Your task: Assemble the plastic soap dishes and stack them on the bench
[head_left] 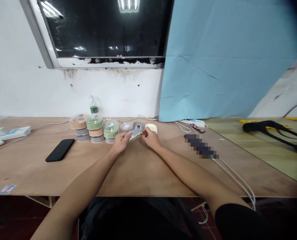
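My left hand [121, 142] is closed on the near left side of a flat, pale grey piece [135, 134], its thumb lying along the top. At the right end of that piece, my right hand [151, 138] pinches the edge; its exact kind is too small to make out. Just behind the hands sits a grey rounded part [138, 126] with a dark opening. A clear round lid [125, 126] lies to its left, and a cream rounded part [152, 127] shows behind my right hand. Left of my left hand stands a stack of green and grey containers [111, 130].
More stacked containers [94, 124] stand farther left, before a plastic bottle [93, 105] by the wall. A black phone [60, 150] lies front left, near a white power strip [12, 133]. White cables [235, 175] run off the right front edge. Black straps [266, 126] lie far right.
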### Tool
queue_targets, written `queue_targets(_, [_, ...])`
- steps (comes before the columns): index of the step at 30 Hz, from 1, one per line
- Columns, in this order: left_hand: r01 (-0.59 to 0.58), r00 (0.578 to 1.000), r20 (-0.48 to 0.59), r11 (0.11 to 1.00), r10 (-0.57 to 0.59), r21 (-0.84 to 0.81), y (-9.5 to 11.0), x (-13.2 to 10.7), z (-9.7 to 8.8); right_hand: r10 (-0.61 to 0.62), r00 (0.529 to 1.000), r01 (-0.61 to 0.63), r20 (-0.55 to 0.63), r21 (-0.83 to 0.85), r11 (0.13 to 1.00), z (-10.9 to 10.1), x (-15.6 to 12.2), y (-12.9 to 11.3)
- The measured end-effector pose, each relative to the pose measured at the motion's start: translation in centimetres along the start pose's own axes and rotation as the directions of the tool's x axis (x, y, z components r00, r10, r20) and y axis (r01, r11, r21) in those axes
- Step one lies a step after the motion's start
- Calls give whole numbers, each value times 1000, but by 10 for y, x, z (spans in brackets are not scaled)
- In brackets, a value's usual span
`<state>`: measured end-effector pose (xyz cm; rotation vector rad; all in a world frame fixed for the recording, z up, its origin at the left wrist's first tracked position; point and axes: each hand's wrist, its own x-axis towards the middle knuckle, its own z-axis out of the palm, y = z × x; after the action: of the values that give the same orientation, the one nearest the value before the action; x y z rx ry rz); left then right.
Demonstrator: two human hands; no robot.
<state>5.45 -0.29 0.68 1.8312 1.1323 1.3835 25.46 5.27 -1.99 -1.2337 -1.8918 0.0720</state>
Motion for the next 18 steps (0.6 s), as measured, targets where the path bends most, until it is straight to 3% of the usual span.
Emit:
queue_targets(5, [-35, 993, -110, 998, 39, 46, -1, 2, -3, 13, 998, -12, -63, 17, 1000, 3, 3, 7])
queue_targets(8, [-57, 973, -219, 996, 72, 76, 0, 5, -10, 140, 976, -125, -169, 97, 987, 1, 12, 24])
queue_targets(11, [-55, 960, -268, 993, 80, 101, 2, 6, -14, 367, 885, -304, -287, 241, 922, -4, 23, 48])
queue_targets(14, [-60, 973, -217, 992, 84, 114, 3, 4, -11, 547, 777, -441, -312, 351, 826, -11, 28, 72])
queue_targets(16, [-86, 982, -154, 989, 105, 122, 3, 1, -8, 609, 727, -512, -319, 338, 789, -15, 28, 84])
queue_targets(18, [-120, 986, -100, 982, 135, 146, 5, -2, -6, 624, 715, -566, -317, 263, 782, -18, 28, 91])
